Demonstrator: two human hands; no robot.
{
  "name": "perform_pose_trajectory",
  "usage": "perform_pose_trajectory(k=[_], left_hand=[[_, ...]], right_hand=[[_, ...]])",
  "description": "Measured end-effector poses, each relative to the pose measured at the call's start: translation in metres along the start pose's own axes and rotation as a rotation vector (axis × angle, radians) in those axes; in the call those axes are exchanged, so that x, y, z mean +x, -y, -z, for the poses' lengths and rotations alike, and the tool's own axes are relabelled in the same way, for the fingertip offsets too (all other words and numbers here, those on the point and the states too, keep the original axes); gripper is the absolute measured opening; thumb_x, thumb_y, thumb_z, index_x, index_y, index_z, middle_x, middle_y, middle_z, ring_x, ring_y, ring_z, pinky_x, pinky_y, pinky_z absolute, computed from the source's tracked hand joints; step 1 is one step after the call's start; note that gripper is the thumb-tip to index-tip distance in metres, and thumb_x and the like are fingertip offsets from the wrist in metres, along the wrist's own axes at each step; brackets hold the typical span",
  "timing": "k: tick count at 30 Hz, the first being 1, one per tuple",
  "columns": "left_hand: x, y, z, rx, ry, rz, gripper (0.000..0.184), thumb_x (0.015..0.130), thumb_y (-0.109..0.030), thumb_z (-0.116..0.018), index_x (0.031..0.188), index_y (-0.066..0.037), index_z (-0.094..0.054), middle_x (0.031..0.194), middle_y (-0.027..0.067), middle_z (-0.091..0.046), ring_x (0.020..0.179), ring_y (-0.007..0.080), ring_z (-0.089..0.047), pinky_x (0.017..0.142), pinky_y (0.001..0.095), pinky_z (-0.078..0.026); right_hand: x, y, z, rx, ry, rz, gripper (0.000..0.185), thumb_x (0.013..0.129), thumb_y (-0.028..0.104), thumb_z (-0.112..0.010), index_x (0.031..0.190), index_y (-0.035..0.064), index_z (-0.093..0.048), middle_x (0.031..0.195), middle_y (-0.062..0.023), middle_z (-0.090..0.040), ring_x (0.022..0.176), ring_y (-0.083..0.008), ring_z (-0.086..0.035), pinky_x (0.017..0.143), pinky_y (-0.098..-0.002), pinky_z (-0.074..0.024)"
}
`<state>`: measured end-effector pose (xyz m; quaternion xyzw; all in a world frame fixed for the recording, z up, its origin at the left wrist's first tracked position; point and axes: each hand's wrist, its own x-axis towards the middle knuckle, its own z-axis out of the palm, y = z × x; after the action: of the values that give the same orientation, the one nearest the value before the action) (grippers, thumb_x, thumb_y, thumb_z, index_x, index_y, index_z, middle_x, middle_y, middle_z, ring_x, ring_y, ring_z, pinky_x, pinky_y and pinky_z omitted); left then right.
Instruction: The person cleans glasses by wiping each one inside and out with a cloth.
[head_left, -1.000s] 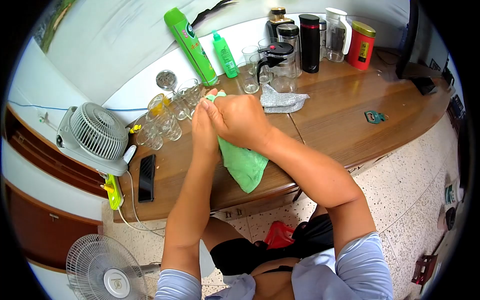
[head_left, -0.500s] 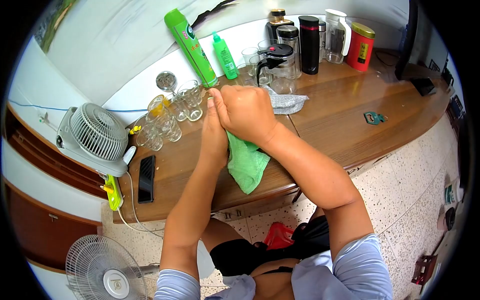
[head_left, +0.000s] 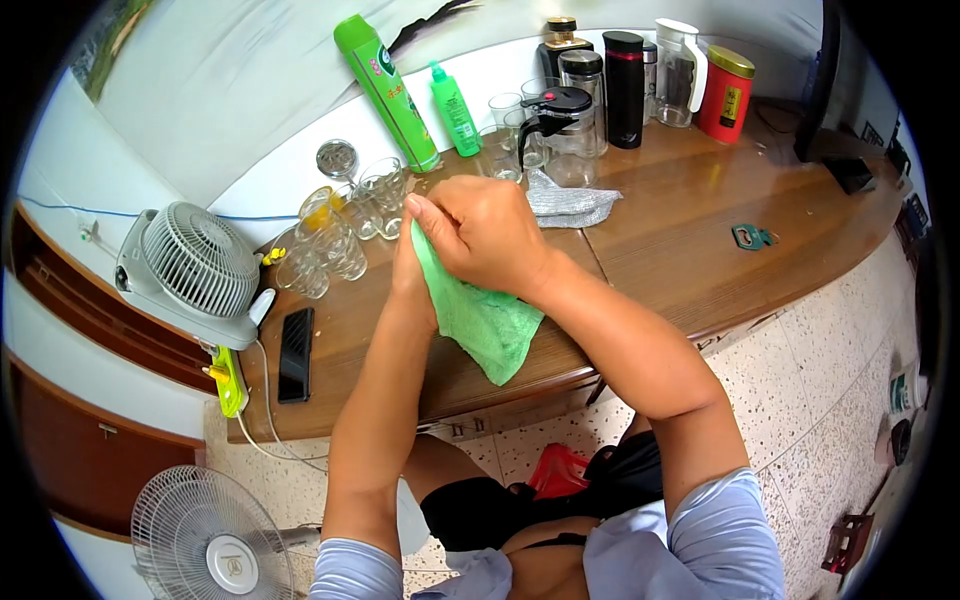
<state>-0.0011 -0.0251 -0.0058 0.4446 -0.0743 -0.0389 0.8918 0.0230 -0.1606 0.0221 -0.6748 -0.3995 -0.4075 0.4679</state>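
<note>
A green cloth [head_left: 487, 328] hangs down from between my two hands, above the front part of the wooden table [head_left: 690, 250]. My right hand [head_left: 487, 232] is wrapped round the cloth's upper part, its thumb pointing up and left. Pressed against it from the left is my left hand [head_left: 408, 270], also on the cloth; its fingers are mostly hidden behind the right hand. Whether anything sits inside the cloth cannot be seen. Just behind the hands lies a silvery grey cloth [head_left: 572, 203], and several clear glasses [head_left: 325, 235] stand to their left.
Along the back stand a green spray can [head_left: 388, 95], a green bottle [head_left: 456, 112], a glass teapot [head_left: 572, 150], a black flask [head_left: 624, 92], a pitcher [head_left: 677, 75] and a red tin [head_left: 725, 95]. At left are a phone [head_left: 296, 355] and a small fan [head_left: 200, 260].
Both hands have shifted back and forth slightly together. More of the green cloth now shows along the left hand's palm than half a second ago.
</note>
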Motion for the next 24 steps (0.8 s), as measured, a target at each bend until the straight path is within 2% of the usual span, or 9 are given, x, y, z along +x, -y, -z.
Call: perform_pose_trajectory(k=[3,6,9,12,14,16,19,20,24], left_hand=[[0.014,-0.002,0.015,0.04,-0.031,-0.04,0.037,0.112,-0.041,-0.05,0.123,-0.008,-0.063,0.111,0.0088,-0.07,0.099,0.0235,-0.072,0.087,0.0418,-0.062],[0.011,-0.006,0.012,-0.218,0.027,-0.009,0.031,0.111,-0.035,-0.053,0.123,-0.008,-0.063,0.11,0.0105,-0.069,0.1,0.0239,-0.071,0.088,0.0411,-0.062],[0.013,-0.006,0.019,-0.191,0.02,-0.031,0.034,0.111,-0.036,-0.051,0.124,-0.007,-0.063,0.109,0.0114,-0.068,0.102,0.0237,-0.07,0.089,0.0401,-0.061],[0.031,-0.004,0.046,-0.025,0.33,-0.045,0.04,0.113,-0.04,-0.046,0.125,-0.006,-0.063,0.111,0.0098,-0.068,0.104,0.0217,-0.068,0.089,0.0389,-0.059],[0.022,0.004,0.034,0.182,-0.021,-0.105,0.045,0.114,-0.043,-0.043,0.125,-0.005,-0.063,0.113,0.0088,-0.069,0.103,0.0208,-0.068,0.089,0.0373,-0.058],[-0.004,-0.002,-0.033,0.31,-0.312,-0.115,0.049,0.116,-0.044,-0.037,0.126,-0.004,-0.062,0.115,0.0067,-0.068,0.103,0.0174,-0.066,0.091,0.0333,-0.054],[-0.002,0.015,-0.022,0.581,-0.162,-0.386,0.045,0.118,-0.039,-0.035,0.127,-0.003,-0.061,0.114,0.0048,-0.067,0.104,0.0147,-0.063,0.092,0.0308,-0.052],[-0.002,0.017,-0.018,0.669,-0.149,-0.421,0.043,0.119,-0.035,-0.034,0.128,-0.002,-0.06,0.114,0.0043,-0.066,0.105,0.013,-0.061,0.093,0.03,-0.05],[0.006,0.022,0.0,0.711,-0.196,-0.492,0.046,0.118,-0.039,-0.036,0.131,-0.002,-0.06,0.115,0.0056,-0.066,0.106,0.0137,-0.062,0.094,0.03,-0.05]], right_hand=[[0.003,0.002,0.0,0.165,-0.075,-0.015,0.027,0.099,0.023,-0.073,0.086,-0.0004,-0.07,0.078,-0.0164,-0.069,0.067,-0.0329,-0.067,0.06,-0.0404,-0.0525],[0.006,-0.005,-0.002,0.157,-0.086,0.064,0.027,0.097,0.026,-0.076,0.092,-0.0007,-0.071,0.082,-0.015,-0.07,0.071,-0.0299,-0.067,0.065,-0.0396,-0.0537],[0.005,-0.003,-0.002,0.281,0.017,-0.056,0.034,0.094,0.029,-0.078,0.078,0.0019,-0.065,0.073,-0.015,-0.067,0.065,-0.0356,-0.065,0.065,-0.0441,-0.0525],[0.006,0.002,0.006,0.182,0.099,-0.166,0.034,0.094,0.028,-0.077,0.074,0.0031,-0.063,0.069,-0.0158,-0.066,0.063,-0.0376,-0.064,0.065,-0.0448,-0.0523],[0.005,-0.005,0.001,0.037,0.013,-0.078,0.035,0.095,0.027,-0.076,0.072,0.0036,-0.063,0.067,-0.0167,-0.066,0.062,-0.0393,-0.065,0.063,-0.0467,-0.0526],[0.003,-0.009,-0.001,-0.073,-0.037,-0.071,0.035,0.096,0.027,-0.074,0.072,0.0036,-0.064,0.067,-0.0177,-0.066,0.062,-0.0407,-0.066,0.06,-0.0487,-0.053],[0.001,-0.011,0.0,-0.175,-0.032,-0.167,0.036,0.1,0.027,-0.069,0.073,0.0032,-0.065,0.068,-0.019,-0.066,0.063,-0.0424,-0.068,0.058,-0.0512,-0.0538],[0.002,-0.011,0.001,-0.199,-0.015,-0.189,0.037,0.1,0.028,-0.068,0.074,0.0031,-0.066,0.067,-0.0192,-0.066,0.063,-0.043,-0.068,0.058,-0.0517,-0.0541],[-0.004,-0.011,-0.006,-0.19,0.092,-0.266,0.042,0.103,0.031,-0.063,0.073,0.0031,-0.068,0.062,-0.0197,-0.065,0.06,-0.0436,-0.066,0.057,-0.0518,-0.054]])
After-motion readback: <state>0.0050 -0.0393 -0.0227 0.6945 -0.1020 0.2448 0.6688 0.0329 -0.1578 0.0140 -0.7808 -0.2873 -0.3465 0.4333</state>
